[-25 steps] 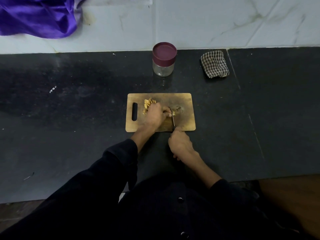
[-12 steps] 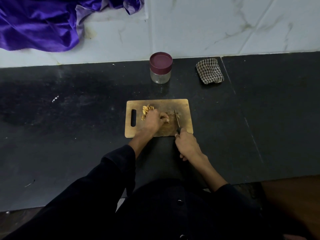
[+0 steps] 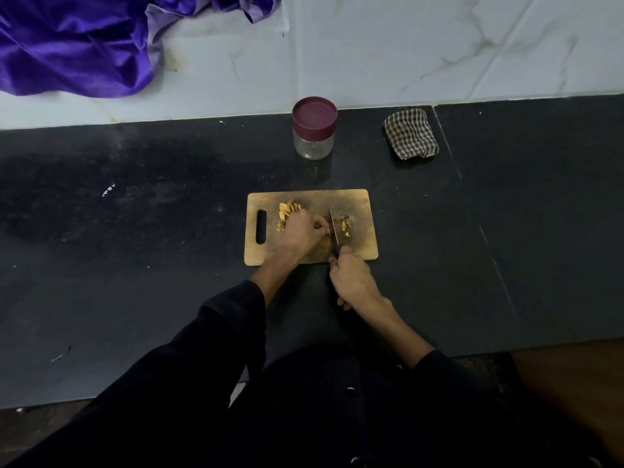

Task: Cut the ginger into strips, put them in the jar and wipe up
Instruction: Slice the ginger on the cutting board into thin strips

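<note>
Gripping the knife (image 3: 333, 228) by its handle with the right hand (image 3: 351, 282), fingers wrapped round it, blade edge-down on the cutting board (image 3: 363, 251) and running roughly 12 to 6. Left hand (image 3: 302, 231) curled over the ginger piece being cut, fingertips pinching it right against the blade's 9 o'clock side; can't make out the piece itself under the fingers. Cut strips (image 3: 345, 226) lying just at 3 o'clock of the blade, more ginger (image 3: 287, 211) piled at 11 o'clock of the left hand. So probably next slice goes a hair toward 9, fingers backing off the same way. Jar (image 3: 314, 128) sitting at 12 o'clock off the board, lid on, checked cloth (image 3: 410, 133) at 1 o'clock, both untouched.
</note>
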Available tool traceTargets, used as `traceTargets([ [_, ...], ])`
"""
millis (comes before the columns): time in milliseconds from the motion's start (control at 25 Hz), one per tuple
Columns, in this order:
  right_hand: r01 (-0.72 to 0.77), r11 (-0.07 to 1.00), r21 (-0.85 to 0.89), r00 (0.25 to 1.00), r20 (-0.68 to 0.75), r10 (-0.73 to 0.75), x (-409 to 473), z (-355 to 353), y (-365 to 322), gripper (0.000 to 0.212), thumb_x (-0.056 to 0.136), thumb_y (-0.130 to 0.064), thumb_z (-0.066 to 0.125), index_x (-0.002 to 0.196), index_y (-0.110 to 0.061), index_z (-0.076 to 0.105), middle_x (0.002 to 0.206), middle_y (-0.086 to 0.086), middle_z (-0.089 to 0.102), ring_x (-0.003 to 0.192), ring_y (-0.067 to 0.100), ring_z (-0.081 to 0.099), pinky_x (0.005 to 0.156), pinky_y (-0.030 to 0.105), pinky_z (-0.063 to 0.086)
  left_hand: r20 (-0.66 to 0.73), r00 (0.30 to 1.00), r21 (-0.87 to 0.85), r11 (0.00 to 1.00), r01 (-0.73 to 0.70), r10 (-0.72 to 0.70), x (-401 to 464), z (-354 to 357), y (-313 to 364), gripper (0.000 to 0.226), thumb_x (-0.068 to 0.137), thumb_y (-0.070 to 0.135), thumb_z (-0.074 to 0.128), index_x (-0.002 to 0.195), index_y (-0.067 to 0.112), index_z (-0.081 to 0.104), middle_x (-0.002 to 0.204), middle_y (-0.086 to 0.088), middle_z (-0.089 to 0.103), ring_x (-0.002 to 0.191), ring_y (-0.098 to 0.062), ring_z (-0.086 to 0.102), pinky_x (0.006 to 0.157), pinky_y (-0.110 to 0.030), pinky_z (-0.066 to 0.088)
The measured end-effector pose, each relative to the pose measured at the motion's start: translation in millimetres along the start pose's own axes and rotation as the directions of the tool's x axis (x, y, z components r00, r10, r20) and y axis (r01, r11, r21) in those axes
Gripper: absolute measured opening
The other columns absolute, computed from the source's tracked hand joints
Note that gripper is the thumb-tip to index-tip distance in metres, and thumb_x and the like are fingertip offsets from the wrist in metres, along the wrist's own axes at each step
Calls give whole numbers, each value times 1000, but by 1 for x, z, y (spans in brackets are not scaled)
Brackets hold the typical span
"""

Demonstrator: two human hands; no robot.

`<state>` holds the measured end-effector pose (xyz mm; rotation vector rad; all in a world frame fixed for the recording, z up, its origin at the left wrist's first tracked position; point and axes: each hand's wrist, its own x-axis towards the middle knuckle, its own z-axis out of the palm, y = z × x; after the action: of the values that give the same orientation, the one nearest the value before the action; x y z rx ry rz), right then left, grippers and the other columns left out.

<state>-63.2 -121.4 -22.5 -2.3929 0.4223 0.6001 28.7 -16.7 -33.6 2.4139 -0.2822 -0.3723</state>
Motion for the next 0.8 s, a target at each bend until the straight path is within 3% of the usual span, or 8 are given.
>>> traceTargets([
  [240, -8, 1000, -13, 1000, -2, 8, 5, 3, 2, 19, 105, -28, 39, 113, -11, 43, 105, 15, 62, 88, 35, 68, 77, 54, 58, 16, 999, -48, 998, 50, -50, 1, 0, 1, 14, 89, 11, 62, 98, 9, 72, 103, -2, 71, 93, -8, 63, 86, -22, 49],
  [440, 15, 1000, 0, 1000, -25, -15, 7, 0, 10, 15, 105, -31, 39, 106, -16, 40, 96, 12, 63, 82, 33, 68, 74, 54, 58, 34, 996, -180, 979, 90, -85, -2, -2, -4, 16, 89, 9, 62, 103, 12, 68, 108, 0, 68, 97, -6, 60, 86, -20, 48],
  [800, 5, 1000, 20, 1000, 6, -6, 6, 3, 7, 13, 105, -30, 40, 105, -16, 38, 96, 11, 62, 82, 32, 69, 75, 53, 58, 34, 999, -95, 995, 33, -29, -6, -3, -1, 23, 86, 5, 64, 108, 10, 69, 113, -2, 68, 103, -8, 61, 93, -21, 46],
])
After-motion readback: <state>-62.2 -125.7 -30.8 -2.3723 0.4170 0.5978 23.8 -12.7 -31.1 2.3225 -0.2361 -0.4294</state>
